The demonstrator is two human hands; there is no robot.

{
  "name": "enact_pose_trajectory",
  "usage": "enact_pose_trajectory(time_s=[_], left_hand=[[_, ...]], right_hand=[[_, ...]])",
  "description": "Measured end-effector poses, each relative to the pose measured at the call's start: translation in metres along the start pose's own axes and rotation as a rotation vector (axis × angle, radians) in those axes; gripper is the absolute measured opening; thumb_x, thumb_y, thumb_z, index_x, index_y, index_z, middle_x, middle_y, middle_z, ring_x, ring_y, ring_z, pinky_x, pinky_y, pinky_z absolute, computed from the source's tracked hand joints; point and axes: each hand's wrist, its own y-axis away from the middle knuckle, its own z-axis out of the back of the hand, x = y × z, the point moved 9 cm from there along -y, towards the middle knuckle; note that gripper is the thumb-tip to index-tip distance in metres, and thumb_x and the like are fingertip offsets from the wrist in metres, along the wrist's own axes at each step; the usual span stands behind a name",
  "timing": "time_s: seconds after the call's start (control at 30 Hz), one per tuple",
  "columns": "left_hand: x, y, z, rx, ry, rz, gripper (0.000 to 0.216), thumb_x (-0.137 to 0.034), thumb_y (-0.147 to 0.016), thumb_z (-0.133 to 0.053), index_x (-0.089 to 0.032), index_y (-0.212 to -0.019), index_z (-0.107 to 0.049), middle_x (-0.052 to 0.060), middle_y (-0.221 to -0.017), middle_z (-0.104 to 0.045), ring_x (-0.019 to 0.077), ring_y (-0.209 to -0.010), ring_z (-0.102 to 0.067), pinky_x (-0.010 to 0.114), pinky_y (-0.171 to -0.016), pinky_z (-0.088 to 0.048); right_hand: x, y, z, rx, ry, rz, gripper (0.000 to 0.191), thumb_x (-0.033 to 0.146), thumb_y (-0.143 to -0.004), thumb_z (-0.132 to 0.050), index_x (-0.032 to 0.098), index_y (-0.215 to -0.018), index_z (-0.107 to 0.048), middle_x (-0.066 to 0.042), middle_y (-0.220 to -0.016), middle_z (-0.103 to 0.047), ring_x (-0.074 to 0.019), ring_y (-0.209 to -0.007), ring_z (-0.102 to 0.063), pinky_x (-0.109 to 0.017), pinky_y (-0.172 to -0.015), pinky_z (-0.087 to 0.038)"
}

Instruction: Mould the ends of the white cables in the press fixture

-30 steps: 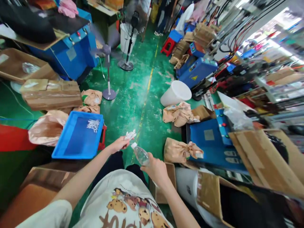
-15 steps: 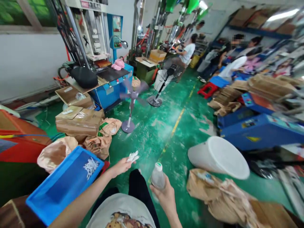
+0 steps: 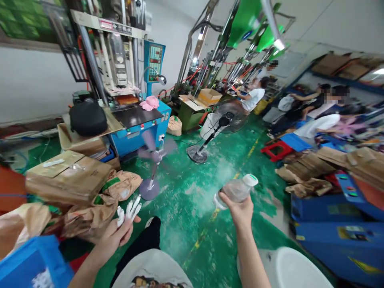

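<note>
Bottle: clear plastic bottle (image 3: 236, 191) with a pale cap, held in my right hand (image 3: 240, 210); raised out in front of me, over the green floor (image 3: 192, 208).
Bottle axis: lying nearly flat, cap end up and to the right, base end down-left just above my thumb. I judge it tipped well off upright.
Right hand state: fingers wrapped around the lower body of the bottle from beneath, closed firmly on it; arm stretched forward.
White parts: small bundle of white moulded pieces (image 3: 129, 211), standing up out of my left hand (image 3: 115, 236); I cannot tell exactly what they are.
Left hand state: pinched shut on the white parts, thumb across them; held low, close to my lap.
Key relation: bottle sits to the right of and higher than the white parts, the two hands well apart; the bottle's base end points towards the left hand and its cap away. Right hand is the one further forward.
Blue tray: blue tray (image 3: 27, 262) at my lower left, just beside the left forearm, a few white bits in it.
Surroundings: pedestal fan (image 3: 154, 160) spinning ahead; brown paper sacks (image 3: 90, 216) left; white bucket (image 3: 297, 270) lower right; other people seated far right, not touching my things.
</note>
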Motion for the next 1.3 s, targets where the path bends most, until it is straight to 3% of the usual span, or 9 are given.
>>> enact_pose_trajectory(time_s=[0.13,0.23,0.37,0.5,0.63,0.73,0.83,1.1,1.3], left_hand=[[-0.082,-0.078,-0.073,0.192,-0.130,-0.097,0.054,-0.063,-0.089,-0.055,-0.012,-0.103,-0.067,-0.001,-0.056,-0.047,0.0100,-0.051,-0.038,0.025,-0.052,-0.031],[-0.116,-0.138,-0.167,0.434,-0.163,-0.079,0.057,-0.064,-0.091,-0.050,-0.012,-0.108,-0.067,-0.001,-0.060,-0.047,0.0106,-0.054,-0.039,0.026,-0.055,-0.033],[-0.126,-0.217,-0.299,0.623,-0.149,-0.053,0.060,-0.068,-0.090,-0.048,-0.012,-0.094,-0.068,0.000,-0.062,-0.045,0.0093,-0.054,-0.038,0.025,-0.052,-0.029],[-0.117,-0.306,-0.390,0.473,-0.013,-0.010,0.057,-0.068,-0.086,-0.055,-0.012,-0.083,-0.066,-0.001,-0.061,-0.045,0.0076,-0.052,-0.037,0.025,-0.050,-0.026],[-0.114,-0.380,-0.431,0.145,0.286,0.058,0.059,-0.066,-0.081,-0.064,-0.011,-0.101,-0.064,-0.004,-0.061,-0.046,0.0054,-0.047,-0.033,0.023,-0.047,-0.020],[-0.122,-0.419,-0.437,-0.004,0.390,0.045,0.059,-0.064,-0.079,-0.067,-0.010,-0.104,-0.064,-0.005,-0.058,-0.045,0.0047,-0.045,-0.032,0.022,-0.045,-0.017],[-0.130,-0.456,-0.419,-0.151,0.462,-0.008,0.059,-0.064,-0.078,-0.069,-0.010,-0.101,-0.065,-0.005,-0.056,-0.045,0.0041,-0.043,-0.029,0.022,-0.043,-0.015],[-0.142,-0.568,-0.322,-0.521,0.757,-0.081,0.068,-0.069,-0.061,-0.079,-0.013,-0.096,-0.064,-0.005,-0.063,-0.050,0.0024,-0.043,-0.034,0.019,-0.043,-0.017],[-0.169,-0.600,-0.249,-0.773,0.845,-0.172,0.064,-0.068,-0.071,-0.073,-0.015,-0.105,-0.061,-0.006,-0.061,-0.048,0.0072,-0.047,-0.045,0.021,-0.047,-0.031]], right_hand=[[0.012,-0.101,-0.026,-0.006,-0.108,0.026,0.075,0.046,-0.048,-0.091,0.011,-0.110,-0.066,-0.016,-0.100,-0.074,-0.0326,-0.090,-0.071,-0.048,-0.084,-0.056],[0.006,-0.177,-0.046,0.046,-0.133,0.054,0.075,0.044,-0.049,-0.091,0.013,-0.112,-0.065,-0.015,-0.102,-0.074,-0.0312,-0.092,-0.071,-0.046,-0.086,-0.056],[-0.017,-0.286,-0.082,0.173,-0.092,0.090,0.069,0.044,-0.048,-0.090,0.015,-0.104,-0.063,-0.013,-0.098,-0.074,-0.0293,-0.087,-0.071,-0.043,-0.083,-0.056],[-0.038,-0.397,-0.140,0.328,-0.048,0.152,0.062,0.041,-0.050,-0.086,0.018,-0.101,-0.061,-0.009,-0.097,-0.073,-0.0266,-0.085,-0.069,-0.040,-0.081,-0.054],[-0.037,-0.478,-0.234,0.597,-0.001,0.209,0.060,0.037,-0.048,-0.084,0.019,-0.100,-0.061,-0.006,-0.096,-0.072,-0.0246,-0.086,-0.067,-0.037,-0.082,-0.052],[-0.016,-0.499,-0.321,0.796,-0.020,0.286,0.064,0.038,-0.050,-0.082,0.018,-0.107,-0.059,-0.006,-0.101,-0.071,-0.0241,-0.089,-0.066,-0.036,-0.082,-0.051],[0.016,-0.486,-0.413,0.967,-0.053,0.366,0.065,0.037,-0.054,-0.080,0.018,-0.111,-0.058,-0.007,-0.105,-0.070,-0.0244,-0.092,-0.066,-0.036,-0.083,-0.051],[0.122,-0.394,-0.620,1.307,-0.120,0.628,0.069,0.032,-0.051,-0.088,0.019,-0.113,-0.060,-0.003,-0.101,-0.072,-0.0223,-0.090,-0.067,-0.033,-0.082,-0.050],[0.200,-0.327,-0.743,1.423,-0.180,0.782,0.077,0.028,-0.051,-0.091,0.016,-0.120,-0.059,-0.007,-0.117,-0.066,-0.0231,-0.108,-0.061,-0.033,-0.098,-0.045]])
